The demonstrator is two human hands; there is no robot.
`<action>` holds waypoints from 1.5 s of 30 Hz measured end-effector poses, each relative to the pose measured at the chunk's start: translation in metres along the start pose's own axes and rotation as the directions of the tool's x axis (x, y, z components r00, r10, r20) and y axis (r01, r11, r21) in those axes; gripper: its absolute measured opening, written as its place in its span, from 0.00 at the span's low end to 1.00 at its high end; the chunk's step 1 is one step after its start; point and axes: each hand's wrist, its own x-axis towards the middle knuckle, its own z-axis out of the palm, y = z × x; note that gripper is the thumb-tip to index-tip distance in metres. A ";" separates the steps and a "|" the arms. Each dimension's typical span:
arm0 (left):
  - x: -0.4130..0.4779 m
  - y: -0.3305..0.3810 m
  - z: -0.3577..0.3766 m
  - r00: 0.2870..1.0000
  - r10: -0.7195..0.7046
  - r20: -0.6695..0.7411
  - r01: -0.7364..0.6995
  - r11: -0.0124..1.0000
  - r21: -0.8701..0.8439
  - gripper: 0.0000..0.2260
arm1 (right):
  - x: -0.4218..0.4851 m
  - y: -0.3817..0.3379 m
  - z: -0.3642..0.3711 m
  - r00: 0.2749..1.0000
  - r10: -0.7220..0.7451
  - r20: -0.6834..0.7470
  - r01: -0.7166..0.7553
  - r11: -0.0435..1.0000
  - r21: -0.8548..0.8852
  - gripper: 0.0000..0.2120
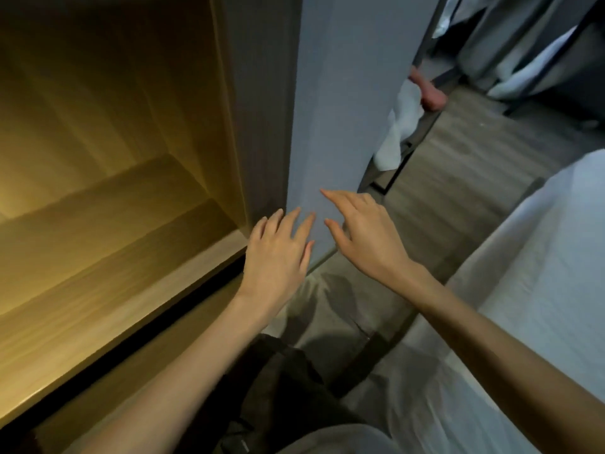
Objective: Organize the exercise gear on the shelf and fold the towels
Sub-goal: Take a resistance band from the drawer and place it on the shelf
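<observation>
Reaching | left hand, right hand: fingers spread, holding nothing | lit wooden shelf beside | advice: fetch white towel, pinch corners evenly

A wooden shelf, lit warm yellow, sits directly left of the tall grey panel, and its front edge meets the panel's foot. Right of the panel runs a wood-grain floor. Further right a bed stands on that floor, with a white sheet spread over it. Just beside the panel's right edge hangs a white towel; what carries it is unclear.
</observation>
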 end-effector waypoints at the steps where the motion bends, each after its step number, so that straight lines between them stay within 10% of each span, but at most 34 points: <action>1: 0.010 0.005 -0.013 1.000 0.027 0.010 -0.027 1.000 -0.007 0.21 | 0.004 0.002 -0.017 1.000 0.028 -0.005 -0.028 1.000 -0.008 0.23; 13: 0.143 0.093 -0.176 0.955 0.295 -0.002 -0.285 0.922 -0.262 0.23 | 0.004 0.026 -0.223 0.907 0.414 -0.077 -0.415 0.910 -0.003 0.26; 27: 0.296 0.212 -0.158 0.897 0.439 -0.054 -0.425 0.820 -0.383 0.22 | 0.022 0.172 -0.268 0.789 0.589 -0.172 -0.598 0.801 0.000 0.26; 45: 0.574 0.301 -0.045 0.967 0.248 -0.052 -0.245 0.858 -0.451 0.19 | 0.216 0.455 -0.294 0.903 0.429 0.026 -0.426 0.901 -0.077 0.27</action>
